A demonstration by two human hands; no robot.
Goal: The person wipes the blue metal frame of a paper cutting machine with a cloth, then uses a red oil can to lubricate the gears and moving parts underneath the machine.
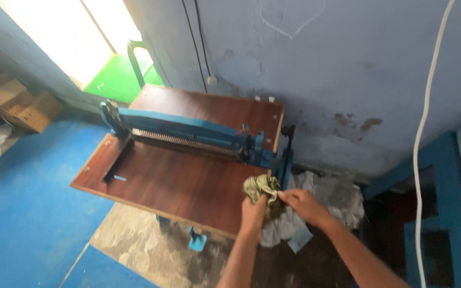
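Note:
A crumpled greenish rag [261, 188] rests at the right front corner of a brown wooden machine table [177, 178]. My left hand [254, 211] grips the rag from below. My right hand [302, 201] pinches its right side with the fingertips. Across the table runs a blue metal clamp bar with a comb-like toothed strip [185, 140]. A blue lever post [285, 160] stands just behind the rag at the table's right edge.
A stained blue-grey wall [321, 69] rises behind the table. A white cable [422, 133] hangs at the right. Crumpled grey paper scraps [337, 197] lie on the floor by the wall. Cardboard boxes [17, 98] sit at far left; a green chair [129, 69] stands by the bright doorway.

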